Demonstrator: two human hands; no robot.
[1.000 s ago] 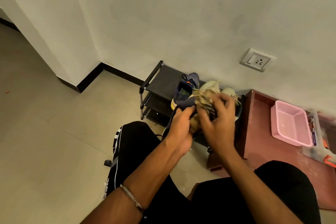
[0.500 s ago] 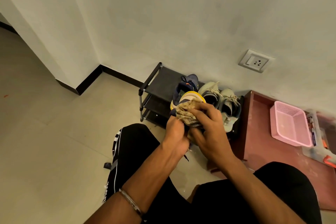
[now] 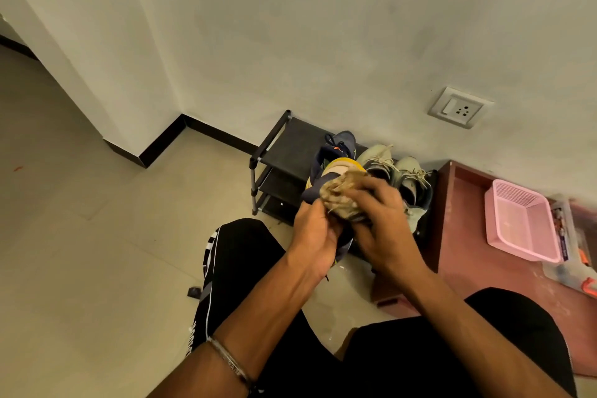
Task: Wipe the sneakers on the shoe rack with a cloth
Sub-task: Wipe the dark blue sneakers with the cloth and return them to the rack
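Gripping navy sneaker [image 3: 326, 168], crumpled, seemingly grimy cloth [image 3: 342, 195]

sneaker [image 3: 336, 152] navy, yellow sole | cloth [image 3: 343, 195] tan | rack [image 3: 284, 152] black | basket [image 3: 523, 220] pink

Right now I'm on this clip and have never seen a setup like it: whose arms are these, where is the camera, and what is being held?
There is no machine here. A person wears one wide-angle camera on the head, looking forward and down, so the arms and black-trousered knees at the bottom are their own.

The left hand grips a navy sneaker with a yellow sole, lifted in front of the shoe rack. The right hand presses a crumpled beige cloth against that sneaker.

On the rack's top shelf, right of the held shoe, sits a pair of pale sneakers. Further right, a reddish low table carries a pink basket. A wall socket is above.
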